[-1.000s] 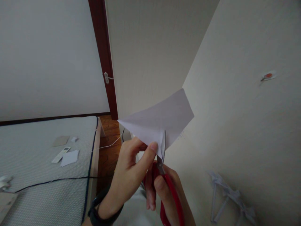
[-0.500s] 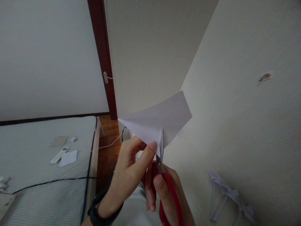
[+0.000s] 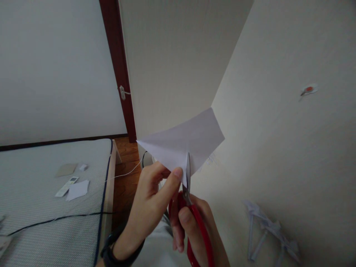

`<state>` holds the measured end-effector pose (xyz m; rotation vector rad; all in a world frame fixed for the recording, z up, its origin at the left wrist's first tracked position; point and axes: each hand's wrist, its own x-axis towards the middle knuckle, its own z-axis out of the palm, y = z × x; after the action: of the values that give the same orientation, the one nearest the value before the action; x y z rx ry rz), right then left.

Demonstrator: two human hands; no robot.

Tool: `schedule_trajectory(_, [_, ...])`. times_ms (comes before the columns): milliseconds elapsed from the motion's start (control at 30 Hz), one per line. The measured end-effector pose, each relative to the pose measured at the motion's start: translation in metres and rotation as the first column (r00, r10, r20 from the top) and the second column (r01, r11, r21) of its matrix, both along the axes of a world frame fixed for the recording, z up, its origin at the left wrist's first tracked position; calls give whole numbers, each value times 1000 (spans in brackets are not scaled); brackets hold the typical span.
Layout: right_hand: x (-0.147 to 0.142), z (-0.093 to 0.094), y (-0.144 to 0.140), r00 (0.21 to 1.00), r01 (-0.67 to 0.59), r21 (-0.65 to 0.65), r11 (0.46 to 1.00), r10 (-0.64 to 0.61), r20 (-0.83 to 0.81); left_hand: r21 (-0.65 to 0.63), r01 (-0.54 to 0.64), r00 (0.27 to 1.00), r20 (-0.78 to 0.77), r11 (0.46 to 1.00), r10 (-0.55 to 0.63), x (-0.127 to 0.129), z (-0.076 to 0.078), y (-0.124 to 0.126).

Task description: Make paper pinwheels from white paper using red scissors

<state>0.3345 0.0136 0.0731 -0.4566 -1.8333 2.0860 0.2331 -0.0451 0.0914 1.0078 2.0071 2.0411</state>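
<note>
A folded sheet of white paper (image 3: 178, 142) is pinched at its lower edge by my left hand (image 3: 154, 204), thumb on top. Wrapped round the red handles of a pair of scissors (image 3: 202, 231) is my right hand (image 3: 194, 222). The metal blades point away from me; one lies over the paper's face, beside my left thumb, and the other is hidden behind the sheet. The paper tapers to a sharp point at the left and has a wide, squared end at the right.
A bed mattress (image 3: 50, 211) at the left bears a remote control (image 3: 66, 186), a white piece of paper (image 3: 78, 190) and a black cable (image 3: 55, 218). Folded paper shapes (image 3: 267, 226) are at the lower right by the wall. A door handle (image 3: 122, 92) shows beyond.
The whole scene has shifted slightly left in view. My hands, the paper and the scissors keep nearly the same arrangement.
</note>
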Motion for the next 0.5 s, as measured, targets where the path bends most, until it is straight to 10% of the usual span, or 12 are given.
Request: schedule_trajectory(500, [-4,0,6,998,-11,44,999,9,55,63,-5,997,73,998,0,0,-4,4])
